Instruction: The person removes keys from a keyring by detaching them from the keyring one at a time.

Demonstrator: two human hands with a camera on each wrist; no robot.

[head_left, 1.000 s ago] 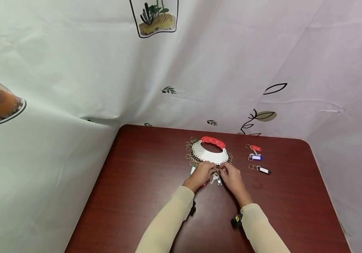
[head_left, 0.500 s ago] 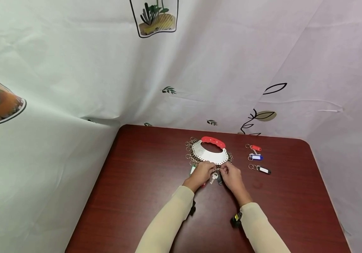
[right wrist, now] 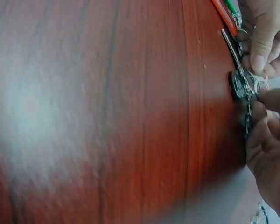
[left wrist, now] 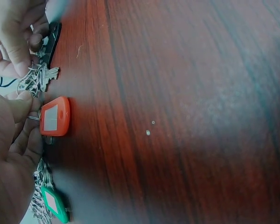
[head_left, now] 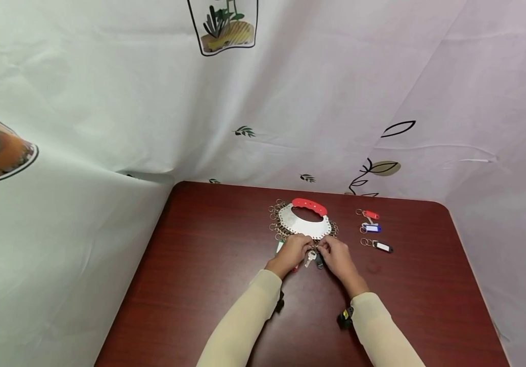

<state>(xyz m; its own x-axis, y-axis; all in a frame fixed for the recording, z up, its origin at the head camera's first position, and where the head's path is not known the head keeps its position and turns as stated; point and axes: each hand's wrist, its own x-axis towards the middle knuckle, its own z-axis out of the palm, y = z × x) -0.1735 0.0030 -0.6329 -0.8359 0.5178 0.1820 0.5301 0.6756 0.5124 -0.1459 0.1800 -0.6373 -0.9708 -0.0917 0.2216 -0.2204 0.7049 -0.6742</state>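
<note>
A silvery plate (head_left: 297,220) with a red handle (head_left: 309,206) lies on the table, small key rings strung along its curved edge. At its near edge, my left hand (head_left: 294,251) and right hand (head_left: 334,256) work close together. Both pinch at a metal key ring (left wrist: 30,81) between thumb and fingers. Silver keys (head_left: 310,258) and a black key tag (head_left: 320,261) hang below the fingertips. Beside my left hand are a red key tag (left wrist: 56,117) and a green key tag (left wrist: 55,204). The ring is partly hidden by the fingers.
Right of the plate, a red key tag (head_left: 371,215), a blue key tag (head_left: 373,228) and a black key tag (head_left: 383,247) lie in a column, with rings attached. The dark red table (head_left: 207,244) meets a white patterned cloth (head_left: 152,102) at its back and sides.
The black tag under my fingers has turned, so its light label face no longer shows. My right hand has shifted slightly left; the left hand stays in place.
</note>
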